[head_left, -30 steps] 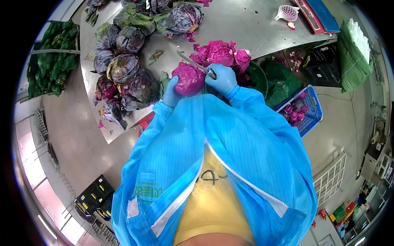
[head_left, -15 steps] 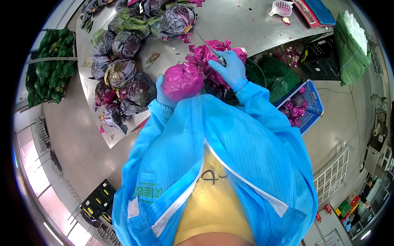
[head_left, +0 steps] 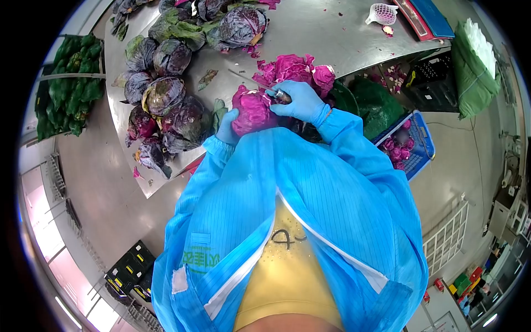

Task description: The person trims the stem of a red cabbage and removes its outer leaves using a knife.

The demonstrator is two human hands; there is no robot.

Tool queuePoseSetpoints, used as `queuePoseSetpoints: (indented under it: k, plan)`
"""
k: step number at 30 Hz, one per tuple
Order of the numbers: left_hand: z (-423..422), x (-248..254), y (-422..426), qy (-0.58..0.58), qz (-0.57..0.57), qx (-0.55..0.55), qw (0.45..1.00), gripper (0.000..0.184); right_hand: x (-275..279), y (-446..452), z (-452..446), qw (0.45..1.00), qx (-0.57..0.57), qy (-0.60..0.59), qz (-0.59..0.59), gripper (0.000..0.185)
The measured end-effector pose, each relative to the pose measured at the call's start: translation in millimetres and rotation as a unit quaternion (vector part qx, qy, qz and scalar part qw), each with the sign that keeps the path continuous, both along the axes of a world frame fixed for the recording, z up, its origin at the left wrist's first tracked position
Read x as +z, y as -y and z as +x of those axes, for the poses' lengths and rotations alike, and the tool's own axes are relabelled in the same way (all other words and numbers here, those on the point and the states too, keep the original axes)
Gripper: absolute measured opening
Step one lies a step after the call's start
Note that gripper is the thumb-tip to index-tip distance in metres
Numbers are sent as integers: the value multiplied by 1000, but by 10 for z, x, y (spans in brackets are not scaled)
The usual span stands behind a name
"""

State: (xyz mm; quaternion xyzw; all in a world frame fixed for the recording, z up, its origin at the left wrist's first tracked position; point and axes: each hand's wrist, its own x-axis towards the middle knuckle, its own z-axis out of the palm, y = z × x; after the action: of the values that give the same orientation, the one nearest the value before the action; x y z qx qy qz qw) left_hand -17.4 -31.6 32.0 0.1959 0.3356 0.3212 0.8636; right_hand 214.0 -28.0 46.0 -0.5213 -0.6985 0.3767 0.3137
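Observation:
My left hand [head_left: 227, 127], in a blue glove, is closed around the left side of a peeled red cabbage [head_left: 254, 112] close to my jacket. My right hand [head_left: 301, 102], gloved too, grips the handle of a knife [head_left: 249, 79] at the cabbage's upper right. The knife's thin blade points up and left, over the top of the cabbage. Just beyond lies a heap of bright purple cabbage leaves [head_left: 290, 68]. To the left, several untrimmed red cabbages [head_left: 165, 97] with dark outer leaves rest on the metal table [head_left: 315, 30].
A blue crate [head_left: 425, 145] with trimmed cabbages stands at the right, beside a green bag [head_left: 376, 102]. A white mesh scoop [head_left: 383, 14] lies at the table's far right. Green net sacks [head_left: 72, 83] stand on the left, and black crates [head_left: 130, 268] lower left.
The knife has come down and left from the leaf heap to the cabbage, its blade now lying flatter. The cabbage has turned and shifted slightly right in my left hand.

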Motion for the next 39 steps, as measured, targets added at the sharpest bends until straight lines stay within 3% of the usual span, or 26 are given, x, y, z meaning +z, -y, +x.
queuePoseSetpoints:
  k: [1, 3, 6, 10, 13, 18, 19, 20, 22, 23, 24, 25, 26, 28, 29, 33, 36, 38, 39]
  plan:
    - [-5, 16, 11, 0, -8, -5, 1000, 66, 27, -2, -30, 1000, 2, 0, 0, 41]
    - [-22, -16, 3, -85, 4, -10, 996, 61, 85, -9, -91, 990, 22, 138, 1, 37]
    - [-37, -6, 11, -76, -22, 0, 997, 57, 1, -12, -138, 986, 23, 164, -8, 34]
    - [-135, -181, -14, -14, -79, -30, 996, 57, -26, -18, -145, 990, 26, 141, -13, 32]
    - [-148, -301, -21, -64, -19, -36, 997, 57, -191, -33, -140, 987, -16, 157, 35, 28]
    - [-173, -296, 9, -20, -89, -14, 996, 64, -230, -83, -116, 984, -110, 136, 19, 20]
    - [-159, -274, 1, -17, -13, -30, 999, 70, -342, -129, -105, 978, -154, 134, 36, 19]
    - [-143, -316, -13, -16, -13, -31, 999, 70, -382, -174, -49, 977, -170, 131, -10, 18]
    - [-128, -432, -97, 249, -41, -16, 967, 74, -371, -179, 7, 973, -201, 98, -55, 22]
    - [-159, -474, -104, 312, -47, -10, 949, 74, -377, -167, -3, 974, -200, 97, -54, 22]
    - [-165, -459, -110, 374, -54, -7, 926, 75, -385, -134, -17, 975, -208, 63, 39, 27]
    - [-169, -443, -104, 326, -40, 1, 945, 76, -384, -102, -29, 967, -215, 31, 132, 32]
    - [-151, -394, -97, 278, -25, 10, 960, 77, -304, -77, -55, 968, -212, 32, 133, 32]
    - [-127, -285, -58, 179, 1, 28, 983, 78, -132, 9, -130, 965, -167, -173, -104, 41]
    - [-125, -237, -40, 127, 14, 36, 991, 79, -80, 55, -150, 953, -133, -214, -166, 42]
    - [-176, -180, -19, 26, 52, -7, 998, 84, -88, 146, -176, 952, -61, -229, -194, 40]
    - [-219, -194, -73, 32, 121, -38, 991, 87, -62, 162, -175, 944, -27, -259, -204, 41]
    - [-234, -164, -68, 20, 132, -22, 991, 89, -94, 168, -192, 983, -50, -136, -109, 38]
    - [-233, -122, -61, 1, 156, -20, 988, 90, -101, 164, -190, 984, -48, -136, -109, 38]
